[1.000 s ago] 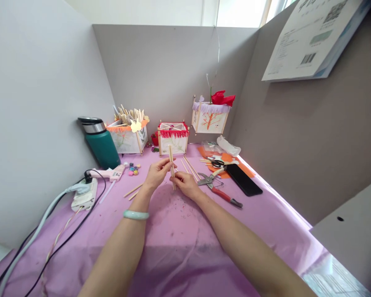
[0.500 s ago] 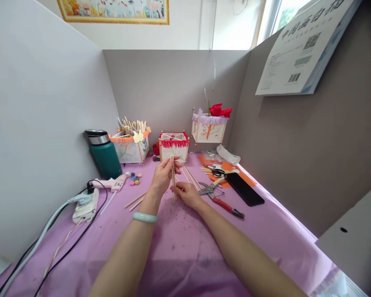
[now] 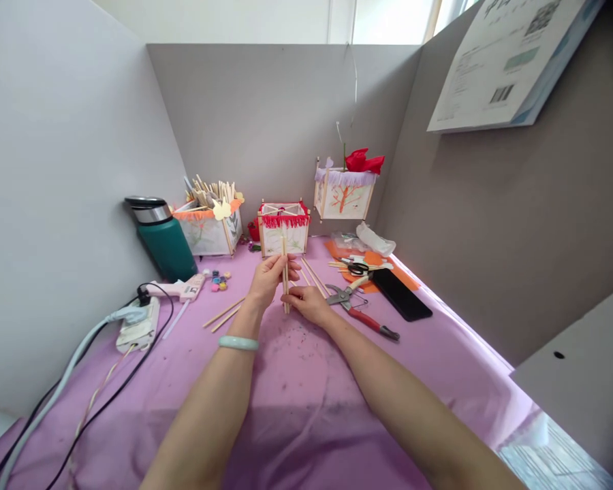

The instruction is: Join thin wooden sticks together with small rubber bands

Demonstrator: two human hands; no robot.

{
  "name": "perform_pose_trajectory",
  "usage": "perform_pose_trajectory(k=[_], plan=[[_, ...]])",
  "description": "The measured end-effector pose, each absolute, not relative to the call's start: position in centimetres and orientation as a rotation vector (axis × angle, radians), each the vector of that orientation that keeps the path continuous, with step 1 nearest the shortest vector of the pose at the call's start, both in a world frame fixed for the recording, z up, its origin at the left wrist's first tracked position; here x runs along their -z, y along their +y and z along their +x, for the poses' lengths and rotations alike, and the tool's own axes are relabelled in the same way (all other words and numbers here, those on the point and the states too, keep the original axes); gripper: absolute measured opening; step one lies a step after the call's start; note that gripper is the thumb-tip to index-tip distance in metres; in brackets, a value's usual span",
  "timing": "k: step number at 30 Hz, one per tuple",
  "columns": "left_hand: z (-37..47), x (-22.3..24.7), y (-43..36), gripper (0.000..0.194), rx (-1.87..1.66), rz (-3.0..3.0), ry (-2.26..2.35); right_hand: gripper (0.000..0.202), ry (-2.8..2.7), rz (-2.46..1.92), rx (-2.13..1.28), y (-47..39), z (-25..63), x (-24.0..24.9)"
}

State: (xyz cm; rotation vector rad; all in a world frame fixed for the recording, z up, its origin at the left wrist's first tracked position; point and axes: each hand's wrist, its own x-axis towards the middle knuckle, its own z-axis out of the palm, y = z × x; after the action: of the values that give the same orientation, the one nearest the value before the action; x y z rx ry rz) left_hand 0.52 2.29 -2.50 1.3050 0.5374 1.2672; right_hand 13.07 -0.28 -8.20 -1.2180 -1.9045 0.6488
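Observation:
My left hand (image 3: 270,278) pinches a pair of thin wooden sticks (image 3: 285,269) held upright, side by side, over the middle of the table. Lower on the same sticks, the fingers of my right hand (image 3: 306,303) close around them near the bottom ends. More wooden sticks (image 3: 314,275) lie behind my right hand, and two others (image 3: 223,316) rest left of my left wrist. Close to the right hand, pruning shears (image 3: 362,314) with a red handle lie on the cloth.
A phone (image 3: 401,294) and scissors (image 3: 358,269) lie at right. Paper-sided lanterns (image 3: 285,238) stand at the back; one (image 3: 344,197) hangs. On the left are a green bottle (image 3: 166,241), a pink glue gun (image 3: 176,291) and a power strip (image 3: 139,328) with cables on purple cloth (image 3: 296,381).
The camera view has tipped downward, so the scene sits higher. More of the sticks now shows above my left hand; both hands keep hold of them.

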Motion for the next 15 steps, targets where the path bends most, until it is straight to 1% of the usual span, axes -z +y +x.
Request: perform_pose_trajectory(k=[5, 12, 15], plan=[[0.45, 2.73, 2.04, 0.033, -1.302, 1.35, 0.527, 0.023, -1.89, -1.211, -0.568, -0.54, 12.95, 8.04], [0.51, 3.17, 2.16, 0.038, -1.281, 1.274, 0.546, 0.026, -1.881, -1.196, -0.692, -0.15, 12.79, 8.38], [-0.03, 2.61, 2.21, 0.033, -1.331, 1.274, 0.491, 0.024, -1.894, -1.158, -0.729, -0.32, 12.64, 8.66]])
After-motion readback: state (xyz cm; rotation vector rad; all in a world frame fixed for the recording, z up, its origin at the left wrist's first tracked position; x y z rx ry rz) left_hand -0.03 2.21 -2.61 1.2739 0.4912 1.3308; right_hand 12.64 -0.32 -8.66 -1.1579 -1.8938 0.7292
